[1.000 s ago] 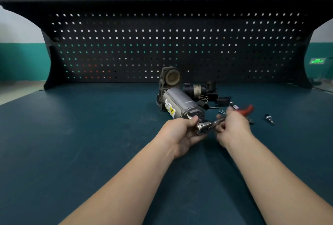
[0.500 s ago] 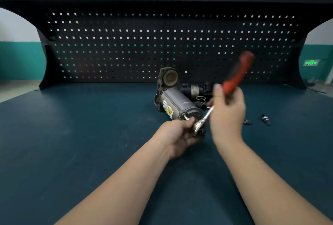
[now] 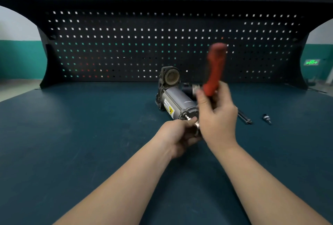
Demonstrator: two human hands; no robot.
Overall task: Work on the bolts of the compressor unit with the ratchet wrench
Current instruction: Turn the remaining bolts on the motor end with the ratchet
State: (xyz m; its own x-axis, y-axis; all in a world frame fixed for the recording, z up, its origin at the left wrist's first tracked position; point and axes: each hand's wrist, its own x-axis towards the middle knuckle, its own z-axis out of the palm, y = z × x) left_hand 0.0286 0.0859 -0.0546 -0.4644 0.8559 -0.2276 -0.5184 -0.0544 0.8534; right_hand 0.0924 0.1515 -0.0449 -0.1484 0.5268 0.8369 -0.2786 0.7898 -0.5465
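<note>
The grey cylindrical compressor unit (image 3: pixel 177 101) lies on the dark teal bench, its near end facing me and a yellow warning label on its side. My right hand (image 3: pixel 217 116) grips the ratchet wrench (image 3: pixel 215 70) by its red handle, which stands nearly upright and is blurred. The wrench's metal head sits at the unit's near end, mostly hidden behind my right hand. My left hand (image 3: pixel 177 134) grips that head and socket at the bolt (image 3: pixel 187 117) sticking out of the end cap.
A black pegboard (image 3: pixel 162 44) closes the back of the bench (image 3: pixel 90 134). Right of the unit lie a thin dark rod (image 3: pixel 245 117) and a small dark fitting (image 3: pixel 267 118). More dark parts (image 3: pixel 188 88) sit behind the unit.
The wrench handle has swung up from pointing right and low over the bench to nearly upright, with my right hand rising along. My left hand has stayed at the wrench head.
</note>
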